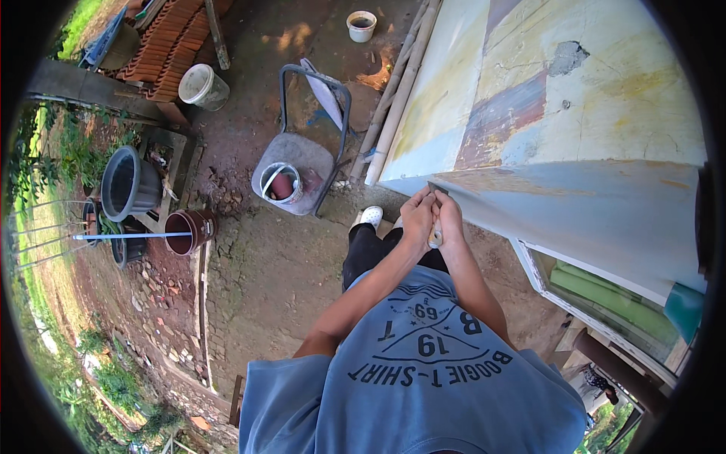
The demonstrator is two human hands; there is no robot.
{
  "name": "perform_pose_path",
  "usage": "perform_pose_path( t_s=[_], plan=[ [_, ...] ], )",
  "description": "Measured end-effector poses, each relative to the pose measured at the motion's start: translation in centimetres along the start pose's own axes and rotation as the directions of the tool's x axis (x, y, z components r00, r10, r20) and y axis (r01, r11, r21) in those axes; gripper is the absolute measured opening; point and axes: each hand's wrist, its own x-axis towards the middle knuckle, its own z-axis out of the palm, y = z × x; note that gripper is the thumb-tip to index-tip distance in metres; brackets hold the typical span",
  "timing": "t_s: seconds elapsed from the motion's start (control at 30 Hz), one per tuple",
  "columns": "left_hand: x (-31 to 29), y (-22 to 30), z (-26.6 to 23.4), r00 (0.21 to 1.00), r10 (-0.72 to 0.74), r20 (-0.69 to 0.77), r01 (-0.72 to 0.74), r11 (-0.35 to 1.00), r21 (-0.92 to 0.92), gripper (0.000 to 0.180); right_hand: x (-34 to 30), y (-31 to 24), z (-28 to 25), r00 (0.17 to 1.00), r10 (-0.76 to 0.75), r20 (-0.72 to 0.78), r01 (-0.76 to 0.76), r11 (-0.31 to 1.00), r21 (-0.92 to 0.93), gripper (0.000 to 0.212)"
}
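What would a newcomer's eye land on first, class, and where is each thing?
The patchy painted wall at the upper right stands out first. Near the centre, the left hand and right hand close around a flat-bladed tool beside the wall. Left of them, a pail sits on a grey chair.

Left hand [416,218], right hand [449,217] — close together

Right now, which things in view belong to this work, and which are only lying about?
Belonging:
- hand tool
- painted wall
- perhaps the bucket on the chair

Apparently lying about:
- red tiles
- grey tub
- brown pot
- pale bucket beside tiles
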Motion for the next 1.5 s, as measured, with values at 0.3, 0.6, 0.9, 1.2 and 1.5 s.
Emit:
perform_pose_path(
  t_s=[0.3, 0.6, 0.9, 1.2, 1.5],
  plan=[
    [2.5, -1.7, -3.3, 0.997, -0.066, -0.031, 0.064, 0.995, -0.070, 0.033, 2.9, 2.8, -0.9, 0.998, 0.069, -0.002, -0.069, 0.995, -0.072, 0.029],
    [-1.2, 0.1, 0.0, 0.998, -0.056, -0.010, 0.056, 0.998, -0.005, 0.033, -2.1, -0.8, 0.8, 1.000, 0.021, -0.014, -0.021, 0.999, -0.029, 0.031],
    [-3.2, 0.9, 2.9, 0.998, -0.065, -0.021, 0.066, 0.997, 0.040, 0.031, -4.1, -3.0, 0.8, 0.999, -0.034, -0.011, 0.034, 0.999, 0.039, 0.028],
    [-5.7, 2.0, 4.5, 0.998, -0.064, 0.002, 0.064, 0.998, 0.015, 0.031, -7.2, -4.7, 1.4, 0.995, -0.099, 0.020, 0.099, 0.995, -0.022, 0.024],
    [-9.5, 3.3, 7.0, 0.994, -0.047, 0.104, 0.043, 0.999, 0.032, 0.033, -10.4, -7.0, 1.1, 0.997, -0.057, 0.061, 0.054, 0.998, 0.043, 0.025]
  ],
)
